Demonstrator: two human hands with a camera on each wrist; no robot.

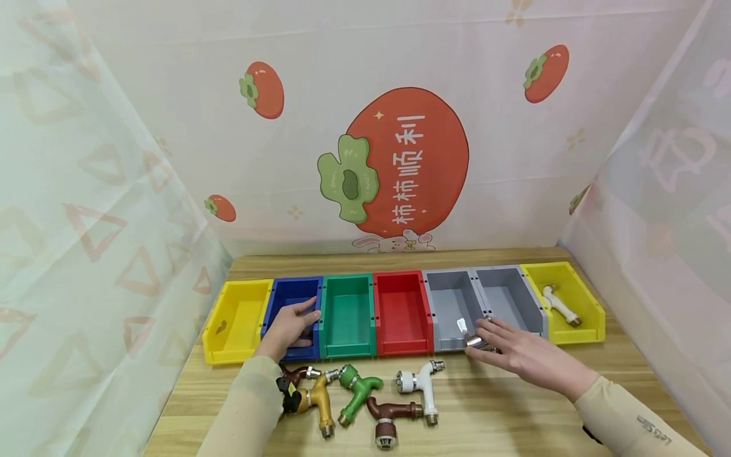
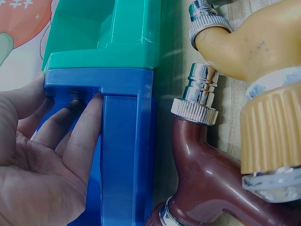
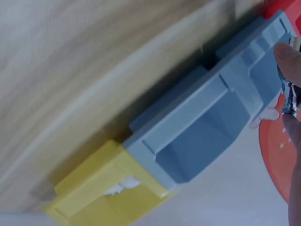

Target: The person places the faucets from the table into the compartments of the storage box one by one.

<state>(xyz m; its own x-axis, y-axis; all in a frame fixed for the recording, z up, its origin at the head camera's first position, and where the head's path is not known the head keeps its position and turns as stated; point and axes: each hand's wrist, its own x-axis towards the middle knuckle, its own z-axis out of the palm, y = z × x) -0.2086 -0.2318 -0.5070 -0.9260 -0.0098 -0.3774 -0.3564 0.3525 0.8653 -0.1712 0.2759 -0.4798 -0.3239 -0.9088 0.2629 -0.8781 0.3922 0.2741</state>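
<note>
My left hand (image 1: 291, 327) reaches into the blue bin (image 2: 124, 155), its fingers extended against the side next to the green bin (image 1: 348, 317). Nothing shows in its grasp. Over the front of the left grey bin (image 1: 451, 298), my right hand (image 1: 522, 352) pinches a silver tap (image 1: 478, 343) between thumb and fingers; the fingers hide part of it. On the table before the bins lie a gold tap (image 1: 321, 403), a green tap (image 1: 358, 393), a brown tap (image 1: 391, 416) and a white tap (image 1: 424, 384). Another brown tap (image 2: 202, 165) lies beside the blue bin, partly covered by the left arm in the head view.
The bins stand side by side in a row, with a yellow bin (image 1: 237, 317) at the left end, a red bin (image 1: 402, 311) and a second grey bin (image 1: 508, 295). The right yellow bin (image 1: 591, 327) holds a white tap (image 1: 559, 306). Printed cloth walls enclose the table (image 1: 485, 425).
</note>
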